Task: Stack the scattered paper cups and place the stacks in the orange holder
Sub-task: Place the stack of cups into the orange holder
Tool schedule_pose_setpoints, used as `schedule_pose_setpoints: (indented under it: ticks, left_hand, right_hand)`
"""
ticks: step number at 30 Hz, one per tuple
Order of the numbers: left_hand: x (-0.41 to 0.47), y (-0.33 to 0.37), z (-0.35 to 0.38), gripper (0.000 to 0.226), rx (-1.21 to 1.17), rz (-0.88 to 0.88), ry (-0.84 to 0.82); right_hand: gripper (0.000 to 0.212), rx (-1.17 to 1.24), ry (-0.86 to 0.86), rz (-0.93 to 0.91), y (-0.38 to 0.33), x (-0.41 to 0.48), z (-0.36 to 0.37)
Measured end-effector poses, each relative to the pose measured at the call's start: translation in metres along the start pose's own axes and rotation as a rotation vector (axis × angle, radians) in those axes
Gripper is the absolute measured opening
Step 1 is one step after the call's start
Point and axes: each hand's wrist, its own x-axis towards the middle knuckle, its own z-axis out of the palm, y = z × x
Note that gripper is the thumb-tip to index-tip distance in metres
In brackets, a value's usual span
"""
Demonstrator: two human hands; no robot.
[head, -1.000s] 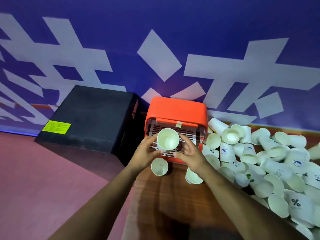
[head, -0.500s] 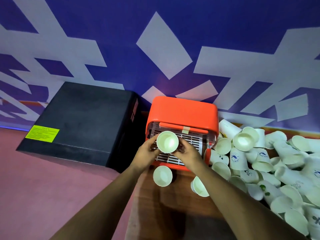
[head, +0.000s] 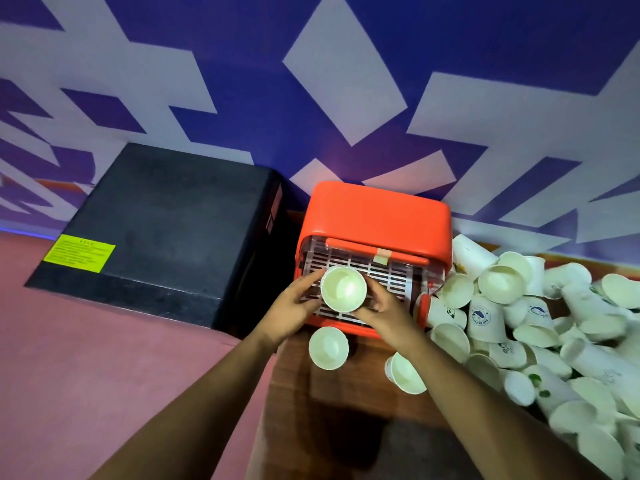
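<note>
While the left hand [head: 290,308] and right hand [head: 385,308] both curl their fingers round one white paper cup [head: 343,289] against the boxy orange plastic holder [head: 377,216] near the brown wooden counter's [head: 346,417] far-left corner, two loose cups [head: 328,348] stand nearer; an uncountable cup heap [head: 526,327] lies rightward.

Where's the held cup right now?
Head view, centre: the held cup is gripped between the left hand and right hand, in front of the grille of the orange holder.

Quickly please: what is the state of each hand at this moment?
Left hand: holds the left side of a white paper cup in front of the orange plastic holder.
Right hand: holds the right side of the same cup.
</note>
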Motion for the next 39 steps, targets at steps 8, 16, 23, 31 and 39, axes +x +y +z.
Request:
schedule_pose_setpoints:
  ticks: [8, 16, 23, 31, 39]
  left_hand:
    - [-0.011, 0.019, 0.001, 0.055, -0.095, -0.063, -0.027]
    - [-0.003, 0.039, 0.019, 0.037, -0.167, 0.010, 0.106]
    - [-0.001, 0.033, 0.021, 0.033, -0.188, -0.052, 0.151]
    - [0.013, 0.015, 0.019, 0.037, 0.088, 0.028, 0.205]
    - [0.025, 0.014, 0.010, 0.045, 0.217, 0.074, 0.188]
  right_hand:
    - [0.059, 0.406, -0.177, 0.079, 0.002, -0.001, -0.001]
    - [0.028, 0.348, 0.139, -0.001, -0.009, 0.018, 0.015]
    - [0.047, 0.337, 0.014, 0.039, 0.007, 0.025, 0.000]
    - [0.035, -0.056, 0.245, -0.033, 0.004, 0.056, 0.012]
    - [0.027, -0.116, 0.288, -0.031, 0.004, 0.081, 0.023]
